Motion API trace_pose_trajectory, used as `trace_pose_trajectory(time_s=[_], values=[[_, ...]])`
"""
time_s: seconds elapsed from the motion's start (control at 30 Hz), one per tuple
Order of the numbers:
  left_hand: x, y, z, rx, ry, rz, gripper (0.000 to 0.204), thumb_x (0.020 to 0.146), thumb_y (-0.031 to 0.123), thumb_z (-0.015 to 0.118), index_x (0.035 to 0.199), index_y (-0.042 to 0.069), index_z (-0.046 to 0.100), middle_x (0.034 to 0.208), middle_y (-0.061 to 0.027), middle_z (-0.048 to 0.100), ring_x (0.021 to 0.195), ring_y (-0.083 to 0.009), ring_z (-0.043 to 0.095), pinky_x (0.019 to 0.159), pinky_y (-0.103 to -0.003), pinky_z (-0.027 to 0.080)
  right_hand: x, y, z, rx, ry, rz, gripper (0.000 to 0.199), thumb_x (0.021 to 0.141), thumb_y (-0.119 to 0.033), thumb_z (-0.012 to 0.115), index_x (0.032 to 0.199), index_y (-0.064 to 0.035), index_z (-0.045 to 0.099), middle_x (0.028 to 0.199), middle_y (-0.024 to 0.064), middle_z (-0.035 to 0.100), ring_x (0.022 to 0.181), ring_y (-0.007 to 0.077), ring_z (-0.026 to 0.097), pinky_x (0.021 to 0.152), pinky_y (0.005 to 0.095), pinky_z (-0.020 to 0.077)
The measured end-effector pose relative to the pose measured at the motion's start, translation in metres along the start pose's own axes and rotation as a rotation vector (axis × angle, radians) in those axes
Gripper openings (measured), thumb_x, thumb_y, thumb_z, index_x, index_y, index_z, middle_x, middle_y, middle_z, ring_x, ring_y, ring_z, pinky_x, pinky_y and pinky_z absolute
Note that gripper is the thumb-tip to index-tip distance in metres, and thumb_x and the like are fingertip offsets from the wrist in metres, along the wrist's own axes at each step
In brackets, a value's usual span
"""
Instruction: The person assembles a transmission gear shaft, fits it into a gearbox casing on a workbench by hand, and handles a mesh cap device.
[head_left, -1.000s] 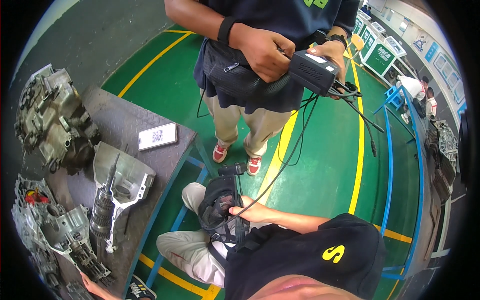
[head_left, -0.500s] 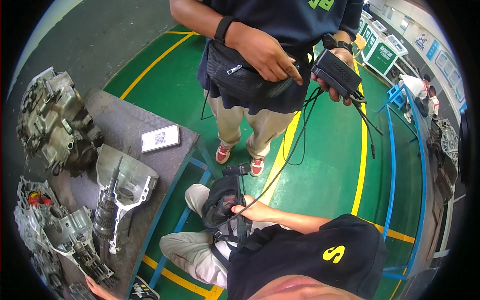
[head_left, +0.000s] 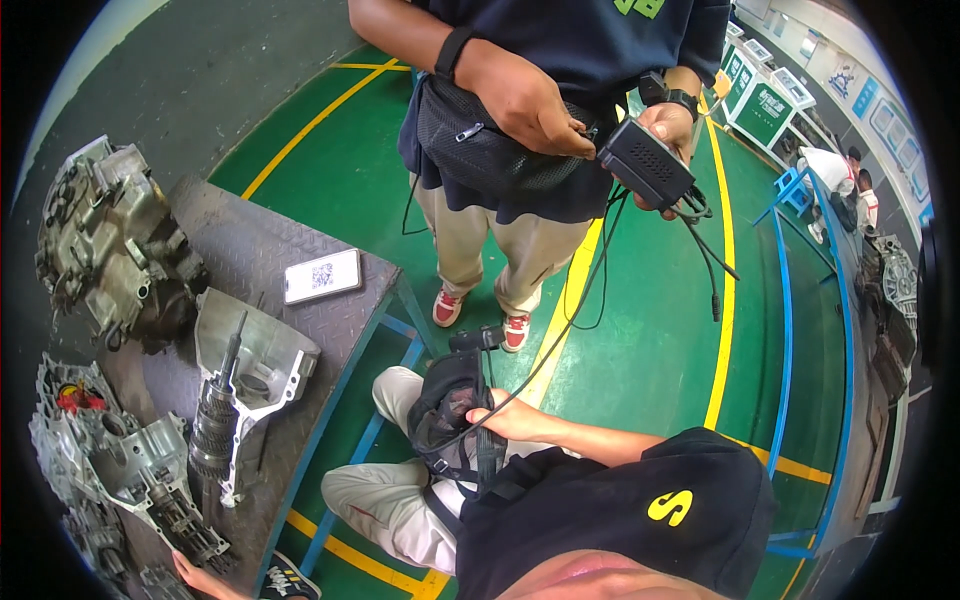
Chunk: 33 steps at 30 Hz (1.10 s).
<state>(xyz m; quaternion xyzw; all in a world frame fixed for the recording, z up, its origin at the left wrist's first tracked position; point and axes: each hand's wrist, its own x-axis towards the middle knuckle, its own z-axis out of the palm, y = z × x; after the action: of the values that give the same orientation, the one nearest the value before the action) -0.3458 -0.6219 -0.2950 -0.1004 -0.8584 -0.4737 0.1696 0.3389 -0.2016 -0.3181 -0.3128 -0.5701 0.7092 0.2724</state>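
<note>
A black mesh waist bag (head_left: pixel 445 400) lies at my lap with its straps hanging around it. My right hand (head_left: pixel 495 415) is closed on the bag's edge, the fingertips partly hidden by the mesh. From the bag a thin black cable (head_left: pixel 570 322) runs up to the person standing opposite. A small black box-shaped device (head_left: pixel 476 340) sits at the bag's far end. At the lower left, what seems to be my left hand (head_left: pixel 188 570) touches the edge of an opened gearbox housing (head_left: pixel 150 470); its fingers are mostly hidden.
The standing person holds a black vented box (head_left: pixel 648 165) with cables. On the metal table (head_left: pixel 335 340) are a phone (head_left: pixel 322 276), a gear shaft (head_left: pixel 213 425) in a half housing, and a large gearbox (head_left: pixel 110 240). A blue frame (head_left: pixel 785 330) stands to the right.
The standing person's black box has moved left, closer to the fingers of that person's other hand, and its dangling cables have swung with it. My right hand stays on the bag.
</note>
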Motion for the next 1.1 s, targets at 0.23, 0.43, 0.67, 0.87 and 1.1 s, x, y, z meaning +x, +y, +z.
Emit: trace_pose_trajectory(time_s=[0.23,0.43,0.67,0.87,1.1], values=[[-0.014,0.023,0.000,-0.019,0.018,-0.067,0.053,0.097,0.040,0.057,0.130,-0.002,0.059,0.130,-0.0167,0.060,0.116,-0.0287,0.057,0.102,-0.037,0.041,0.004,-0.003,0.000,0.012,-0.027,-0.011,0.028,0.096,-0.014,0.059,0.119,0.0009,0.060,0.103,0.0027,0.064,0.097,0.0127,0.056,0.088,0.0294,0.0468],[-0.019,0.034,0.004,-0.036,0.011,-0.090,0.050,0.098,0.035,0.058,0.128,-0.004,0.060,0.127,-0.0150,0.061,0.113,-0.0261,0.057,0.100,-0.034,0.041,0.002,-0.002,0.002,0.073,-0.039,0.041,0.027,0.096,-0.013,0.059,0.119,0.0011,0.060,0.103,0.0025,0.064,0.097,0.0124,0.056,0.088,0.0293,0.0470],[-0.011,0.020,0.005,0.006,0.062,-0.093,0.052,0.099,0.036,0.057,0.130,-0.006,0.057,0.127,-0.0152,0.061,0.113,-0.0244,0.057,0.101,-0.032,0.041,0.001,-0.003,0.001,0.002,-0.015,-0.014,0.030,0.096,-0.017,0.060,0.121,0.0009,0.059,0.105,0.0038,0.064,0.098,0.0136,0.056,0.089,0.0302,0.0469],[-0.010,0.022,0.003,0.008,0.023,-0.077,0.052,0.099,0.036,0.057,0.130,-0.006,0.057,0.127,-0.0153,0.061,0.113,-0.0242,0.057,0.101,-0.032,0.040,0.003,-0.006,-0.003,-0.043,-0.063,0.022,0.035,0.094,-0.012,0.057,0.127,0.0021,0.056,0.114,0.0070,0.063,0.107,0.0168,0.055,0.098,0.0319,0.0433],[-0.008,0.021,-0.002,0.027,-0.019,-0.057,0.053,0.100,0.036,0.057,0.130,-0.006,0.056,0.127,-0.0154,0.061,0.113,-0.0239,0.057,0.101,-0.032,0.040,0.001,-0.003,0.003,0.006,0.002,0.017,0.026,0.097,-0.015,0.059,0.117,0.0018,0.059,0.103,0.0036,0.063,0.097,0.0134,0.055,0.089,0.0299,0.0464]])
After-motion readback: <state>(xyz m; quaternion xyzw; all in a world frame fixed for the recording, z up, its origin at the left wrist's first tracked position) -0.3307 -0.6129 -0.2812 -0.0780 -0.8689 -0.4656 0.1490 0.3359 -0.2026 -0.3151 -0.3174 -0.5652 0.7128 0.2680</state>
